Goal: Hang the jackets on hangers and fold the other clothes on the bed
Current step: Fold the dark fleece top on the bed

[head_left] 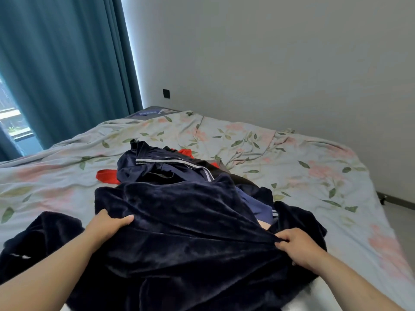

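I see left hand gripping dark navy velvet garment at lower centre; right hand pinches its fold, lower right. Behind it striped navy jacket on floral bed.

Views: one only, a wide-angle camera worn on the head.
Position: over the near edge of the bed, looking from above.
Facing: forward and down across the bed, toward the pale wall, with the teal curtain at upper left.
Nearness: close. Both forearms enter from the bottom edge, and the left hand and right hand grip the navy garment in the lower middle.
Lens: wide, so the curtain folds lean.
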A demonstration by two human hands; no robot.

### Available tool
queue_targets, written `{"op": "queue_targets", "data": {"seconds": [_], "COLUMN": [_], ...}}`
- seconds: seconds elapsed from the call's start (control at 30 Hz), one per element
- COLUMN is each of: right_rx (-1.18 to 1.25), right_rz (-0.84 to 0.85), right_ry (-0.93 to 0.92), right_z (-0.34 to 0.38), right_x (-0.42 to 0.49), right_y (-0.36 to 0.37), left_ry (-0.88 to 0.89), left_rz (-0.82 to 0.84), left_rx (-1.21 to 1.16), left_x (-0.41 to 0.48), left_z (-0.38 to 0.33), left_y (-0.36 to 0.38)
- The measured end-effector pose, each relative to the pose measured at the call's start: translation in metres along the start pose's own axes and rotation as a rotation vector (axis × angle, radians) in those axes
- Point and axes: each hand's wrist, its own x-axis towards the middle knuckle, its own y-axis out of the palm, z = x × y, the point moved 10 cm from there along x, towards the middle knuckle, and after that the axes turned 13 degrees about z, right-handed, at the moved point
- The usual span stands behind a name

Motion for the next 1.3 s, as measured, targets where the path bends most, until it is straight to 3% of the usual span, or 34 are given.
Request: {"op": "queue_targets", "data": {"seconds": [0.1,0.2,0.33,0.4,0.5,0.6,0.7,0.8,0.87,0.9,1.0,1.03,1.1,1.17,1.23,1.3], "right_rx": [-0.19,-0.28,-0.273,-0.256,-0.276,-0.329,-0.333,-0.122,-0.034,-0.024,-0.109,-0.14,-0.225,-0.284,-0.277,-0.24], "right_rz": [-0.028,-0.049,-0.04,0.005,0.003,-0.085,-0.147,-0.047,0.025,0.062,0.174,0.193,0.201,0.191,0.214,0.271], "right_ry": [0.135,0.322,0.5,0.521,0.446,0.222,-0.108,-0.345,-0.408,-0.419,-0.395,-0.374,-0.333,-0.316,-0.312,-0.329], "right_z": [-0.025,-0.061,-0.103,-0.108,-0.082,-0.017,0.066,0.119,0.133,0.136,0.128,0.122,0.112,0.108,0.108,0.116], "right_x": [-0.012,-0.033,-0.06,-0.071,-0.079,-0.076,-0.071,-0.067,-0.064,-0.063,-0.063,-0.065,-0.071,-0.078,-0.086,-0.094], "right_y": [-0.014,-0.025,-0.028,-0.026,-0.027,-0.021,0.005,0.05,0.077,0.088,0.114,0.118,0.123,0.127,0.132,0.139], "left_ry": [-0.048,-0.063,0.12,0.254,0.412,0.546,0.728,0.935,0.916,0.869,0.83,0.784,0.721,0.634,0.608,0.572], "left_rz": [-0.009,0.196,0.323,0.291,0.043,-0.113,-0.07,0.03,0.062,-0.047,0.143,0.25,0.253,0.295,0.114,-0.118], "left_rx": [-0.173,-0.428,-0.485,-0.404,-0.127,-0.023,0.128,0.396,0.711,0.822,0.901,0.887,0.761,0.405,0.038,-0.035], "left_x": [-0.011,-0.034,-0.071,-0.092,-0.128,-0.17,-0.208,-0.241,-0.257,-0.254,-0.255,-0.252,-0.247,-0.235,-0.218,-0.203], "left_z": [0.007,-0.002,-0.028,-0.032,-0.035,-0.042,-0.046,-0.04,-0.034,-0.03,-0.011,-0.005,0.007,0.014,0.019,0.016], "left_y": [0.005,0.041,0.083,0.091,0.081,0.081,0.111,0.137,0.146,0.136,0.15,0.147,0.133,0.118,0.081,0.055]}}
